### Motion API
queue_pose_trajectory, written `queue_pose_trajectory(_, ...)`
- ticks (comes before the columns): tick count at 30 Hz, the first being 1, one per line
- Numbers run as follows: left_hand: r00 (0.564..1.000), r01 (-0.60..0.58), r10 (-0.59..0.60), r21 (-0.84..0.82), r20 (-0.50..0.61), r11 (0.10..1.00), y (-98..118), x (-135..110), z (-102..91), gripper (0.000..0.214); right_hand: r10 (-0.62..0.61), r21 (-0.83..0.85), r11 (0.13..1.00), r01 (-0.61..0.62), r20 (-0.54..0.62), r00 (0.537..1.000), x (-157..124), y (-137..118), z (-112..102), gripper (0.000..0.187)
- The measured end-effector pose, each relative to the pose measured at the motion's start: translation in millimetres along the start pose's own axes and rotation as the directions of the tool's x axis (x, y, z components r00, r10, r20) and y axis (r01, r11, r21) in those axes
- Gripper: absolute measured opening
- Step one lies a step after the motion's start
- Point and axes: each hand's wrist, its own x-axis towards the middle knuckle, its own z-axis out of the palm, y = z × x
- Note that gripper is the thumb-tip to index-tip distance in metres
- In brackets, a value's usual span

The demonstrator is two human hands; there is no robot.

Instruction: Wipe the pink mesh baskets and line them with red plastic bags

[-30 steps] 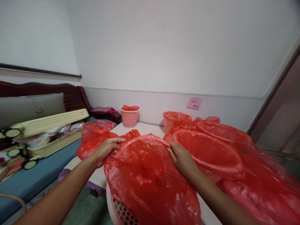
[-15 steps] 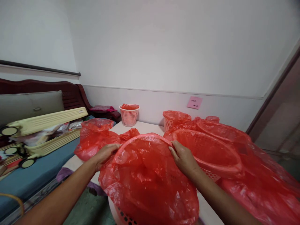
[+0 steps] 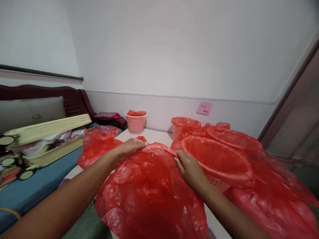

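Note:
A thin red plastic bag [image 3: 152, 186] is spread over the mouth of a basket in front of me, covering nearly all of it. My left hand [image 3: 132, 146] is closed on the bag at the far rim, left of its middle. On the same rim, further right, my right hand [image 3: 188, 166] pinches the bag's edge with thumb and fingers. Just beyond my right hand, a larger pink basket [image 3: 218, 183] lined with red plastic stands tilted. Crumpled red plastic [image 3: 98, 146] lies left of my left hand.
Against the wall stand a small lined pink basket [image 3: 136, 123] and another bag-lined basket [image 3: 177, 131]. More red bags [image 3: 274, 202] fill the right side. An open yellow suitcase [image 3: 57, 129] lies on the bed at left. A pink note [image 3: 204, 108] is on the wall.
My left hand has slid along the far rim to the right, closer to my right hand. My right hand keeps its grip on the rim. The view has shifted slightly.

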Motion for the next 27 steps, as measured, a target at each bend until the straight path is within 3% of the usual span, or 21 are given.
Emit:
queue_pose_trajectory(4, 0.993, 0.098, -0.095, -0.032, 0.069, 0.995, 3, 0, -4.3, 0.023, -0.015, 0.036, 0.999, 0.015, 0.004, 1.000, 0, -5, 0, 0.015)
queue_pose_trajectory(10, 0.997, 0.062, -0.058, -0.080, 0.054, 0.995, -4, 10, -7.5, 0.016, -0.017, 0.056, 0.998, 0.016, 0.014, 1.000, -1, -11, -2, 0.014)
queue_pose_trajectory(18, 0.999, 0.047, -0.047, -0.010, 0.002, 0.999, -14, 14, -12.6, 0.009, -0.017, 0.046, 0.999, 0.016, 0.026, 1.000, 2, -14, -1, 0.015)
queue_pose_trajectory(23, 0.998, 0.062, -0.063, -0.019, -0.026, 0.998, -21, 6, -16.0, 0.009, -0.018, 0.054, 0.998, 0.017, 0.018, 1.000, 4, -12, -1, 0.015)
queue_pose_trajectory(27, 0.996, 0.034, -0.045, -0.125, -0.081, 0.992, -40, -12, -28.3, 0.016, 0.024, 0.045, 0.999, -0.023, -0.022, 0.999, 6, -2, 2, 0.016)
